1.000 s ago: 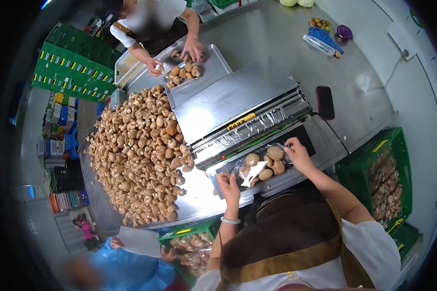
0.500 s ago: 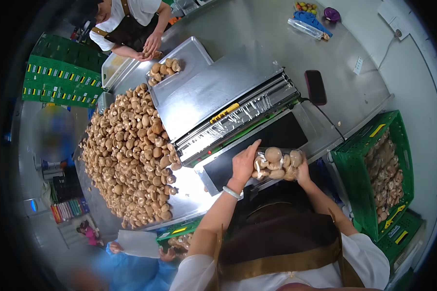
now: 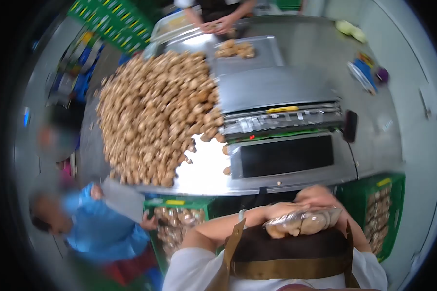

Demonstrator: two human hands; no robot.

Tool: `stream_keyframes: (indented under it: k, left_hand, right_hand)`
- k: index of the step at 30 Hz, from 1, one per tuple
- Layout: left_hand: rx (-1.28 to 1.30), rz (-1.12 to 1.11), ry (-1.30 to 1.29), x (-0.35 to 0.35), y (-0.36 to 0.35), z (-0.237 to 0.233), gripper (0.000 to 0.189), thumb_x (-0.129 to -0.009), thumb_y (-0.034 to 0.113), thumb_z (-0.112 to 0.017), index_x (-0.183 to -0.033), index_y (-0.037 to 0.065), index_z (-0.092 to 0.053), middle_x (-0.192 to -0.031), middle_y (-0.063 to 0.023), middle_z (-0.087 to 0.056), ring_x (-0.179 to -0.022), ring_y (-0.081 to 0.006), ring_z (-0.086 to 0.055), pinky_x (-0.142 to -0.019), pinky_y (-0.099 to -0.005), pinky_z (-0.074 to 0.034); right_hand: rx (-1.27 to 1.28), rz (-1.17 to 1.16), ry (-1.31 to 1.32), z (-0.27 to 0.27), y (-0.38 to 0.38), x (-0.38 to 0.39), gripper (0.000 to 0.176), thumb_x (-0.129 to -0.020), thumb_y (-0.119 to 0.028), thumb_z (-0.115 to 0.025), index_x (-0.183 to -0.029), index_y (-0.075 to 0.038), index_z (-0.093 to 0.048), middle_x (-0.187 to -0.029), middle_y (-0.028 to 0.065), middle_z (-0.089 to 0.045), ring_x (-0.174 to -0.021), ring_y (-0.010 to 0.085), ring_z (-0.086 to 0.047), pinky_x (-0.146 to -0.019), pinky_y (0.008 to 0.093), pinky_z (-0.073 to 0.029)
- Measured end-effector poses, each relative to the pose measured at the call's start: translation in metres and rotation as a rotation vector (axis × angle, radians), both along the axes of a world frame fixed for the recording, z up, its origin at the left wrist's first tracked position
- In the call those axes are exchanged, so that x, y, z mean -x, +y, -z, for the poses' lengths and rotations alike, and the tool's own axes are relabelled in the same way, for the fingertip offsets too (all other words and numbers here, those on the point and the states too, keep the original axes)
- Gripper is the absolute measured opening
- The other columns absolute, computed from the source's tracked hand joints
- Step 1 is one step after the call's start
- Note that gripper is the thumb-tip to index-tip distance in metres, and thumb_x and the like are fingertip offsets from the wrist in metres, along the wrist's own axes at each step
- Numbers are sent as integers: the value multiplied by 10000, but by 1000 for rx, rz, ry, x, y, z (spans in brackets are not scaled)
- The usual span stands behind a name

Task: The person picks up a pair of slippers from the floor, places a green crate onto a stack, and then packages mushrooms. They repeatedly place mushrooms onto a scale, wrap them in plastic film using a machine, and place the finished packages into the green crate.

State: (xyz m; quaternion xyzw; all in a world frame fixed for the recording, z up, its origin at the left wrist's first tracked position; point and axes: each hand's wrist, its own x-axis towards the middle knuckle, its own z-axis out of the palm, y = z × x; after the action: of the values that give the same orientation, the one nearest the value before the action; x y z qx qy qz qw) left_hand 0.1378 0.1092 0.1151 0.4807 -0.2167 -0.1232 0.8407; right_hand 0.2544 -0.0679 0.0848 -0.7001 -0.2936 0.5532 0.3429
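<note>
A clear-wrapped pack of mushrooms is held close against my dark apron, below the table's front edge. My left hand, with a pale bracelet at its wrist, is closed along the upper side of the pack. Over the pack's far edge my right hand is curled, its fingers partly hidden and blurred. Just beyond my hands lies the black plate of a film-wrapping machine. To the left of the machine is a large heap of loose brown mushrooms.
Green crates with packed mushrooms stand at my right and left. A person in blue holds a pale sheet at left. Across the table, another person's hands work near a metal tray. A phone lies beside the machine.
The mushroom pack has come off the black plate's near edge and toward my apron, and it is tilted. Both hands moved with it. My view has turned and shifted.
</note>
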Motion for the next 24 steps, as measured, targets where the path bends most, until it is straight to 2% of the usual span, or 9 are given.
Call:
stream_keyframes:
  k: [2,6,10,12,13,14,16,20,24]
  left_hand:
    - [51,80,51,15,7,1,662,-969,223,-611,-1510,-8,-307,-1481,-148,-438,-1361,-185,-439,-1129,-324,-358]
    - [25,-105,157,43,22,13,621,-877,188,-722,-1416,26,-459,-1313,-57,-575,-1188,-128,-557,-1007,-295,-472]
    - [618,-818,326,90,9,41,525,-897,303,-729,-1305,42,-527,-1294,-34,-564,-1139,-141,-547,-982,-304,-473]
    - [1163,-848,508,110,21,87,581,-949,409,-645,-1379,62,-463,-1329,-63,-540,-1155,-172,-546,-1025,-336,-444]
    - [1080,-932,323,133,38,46,610,-988,461,-550,-1447,97,-378,-1356,-77,-516,-1206,-195,-530,-1062,-363,-410]
    - [1068,-1014,115,150,39,61,708,-945,429,-640,-1483,111,-307,-1373,-80,-496,-1263,-212,-502,-1092,-387,-384]
    - [532,-1597,409,178,30,53,803,-880,398,-735,-1482,99,-295,-1376,-79,-489,-1273,-234,-504,-1092,-398,-399]
    - [715,-1953,437,292,17,54,801,-844,342,-769,-1463,90,-326,-1351,-91,-517,-1208,-237,-556,-1020,-418,-495]
    - [674,-2440,676,456,-49,79,689,-865,412,-735,-1378,65,-432,-1235,-91,-596,-1094,-233,-620,-984,-409,-519]
  right_hand:
    - [-44,295,-24,-24,4,-27,472,-840,-276,-687,-1238,-40,-593,-1019,107,-689,-861,274,-685,-819,368,-542]
    - [-233,-373,-193,-130,66,-7,673,-686,-199,-825,-1287,-40,-567,-1141,121,-682,-1085,281,-657,-965,359,-491]
    - [-204,-274,-13,-81,121,-12,676,-640,-77,-740,-1288,-31,-556,-1156,82,-636,-1079,196,-619,-951,334,-486]
    - [-257,7,29,-52,155,10,646,-725,-99,-690,-1326,10,-481,-1173,90,-599,-1081,168,-598,-949,331,-483]
    - [-289,-27,5,-42,174,29,638,-752,-88,-669,-1345,10,-456,-1196,97,-587,-1096,175,-592,-950,339,-484]
    - [-325,-52,-18,-32,190,50,631,-778,-78,-647,-1365,10,-432,-1218,105,-574,-1111,182,-587,-952,347,-485]
    - [-424,-424,-48,-23,208,105,665,-829,-95,-666,-1420,5,-377,-1303,164,-530,-1154,224,-573,-992,369,-464]
    - [-549,-1063,8,-36,238,181,756,-871,-170,-716,-1494,-33,-310,-1402,211,-457,-1203,311,-547,-1060,396,-407]
    - [-498,-1117,5,-32,254,193,606,-880,-95,-691,-1423,-38,-428,-1262,157,-578,-1057,270,-617,-935,356,-498]
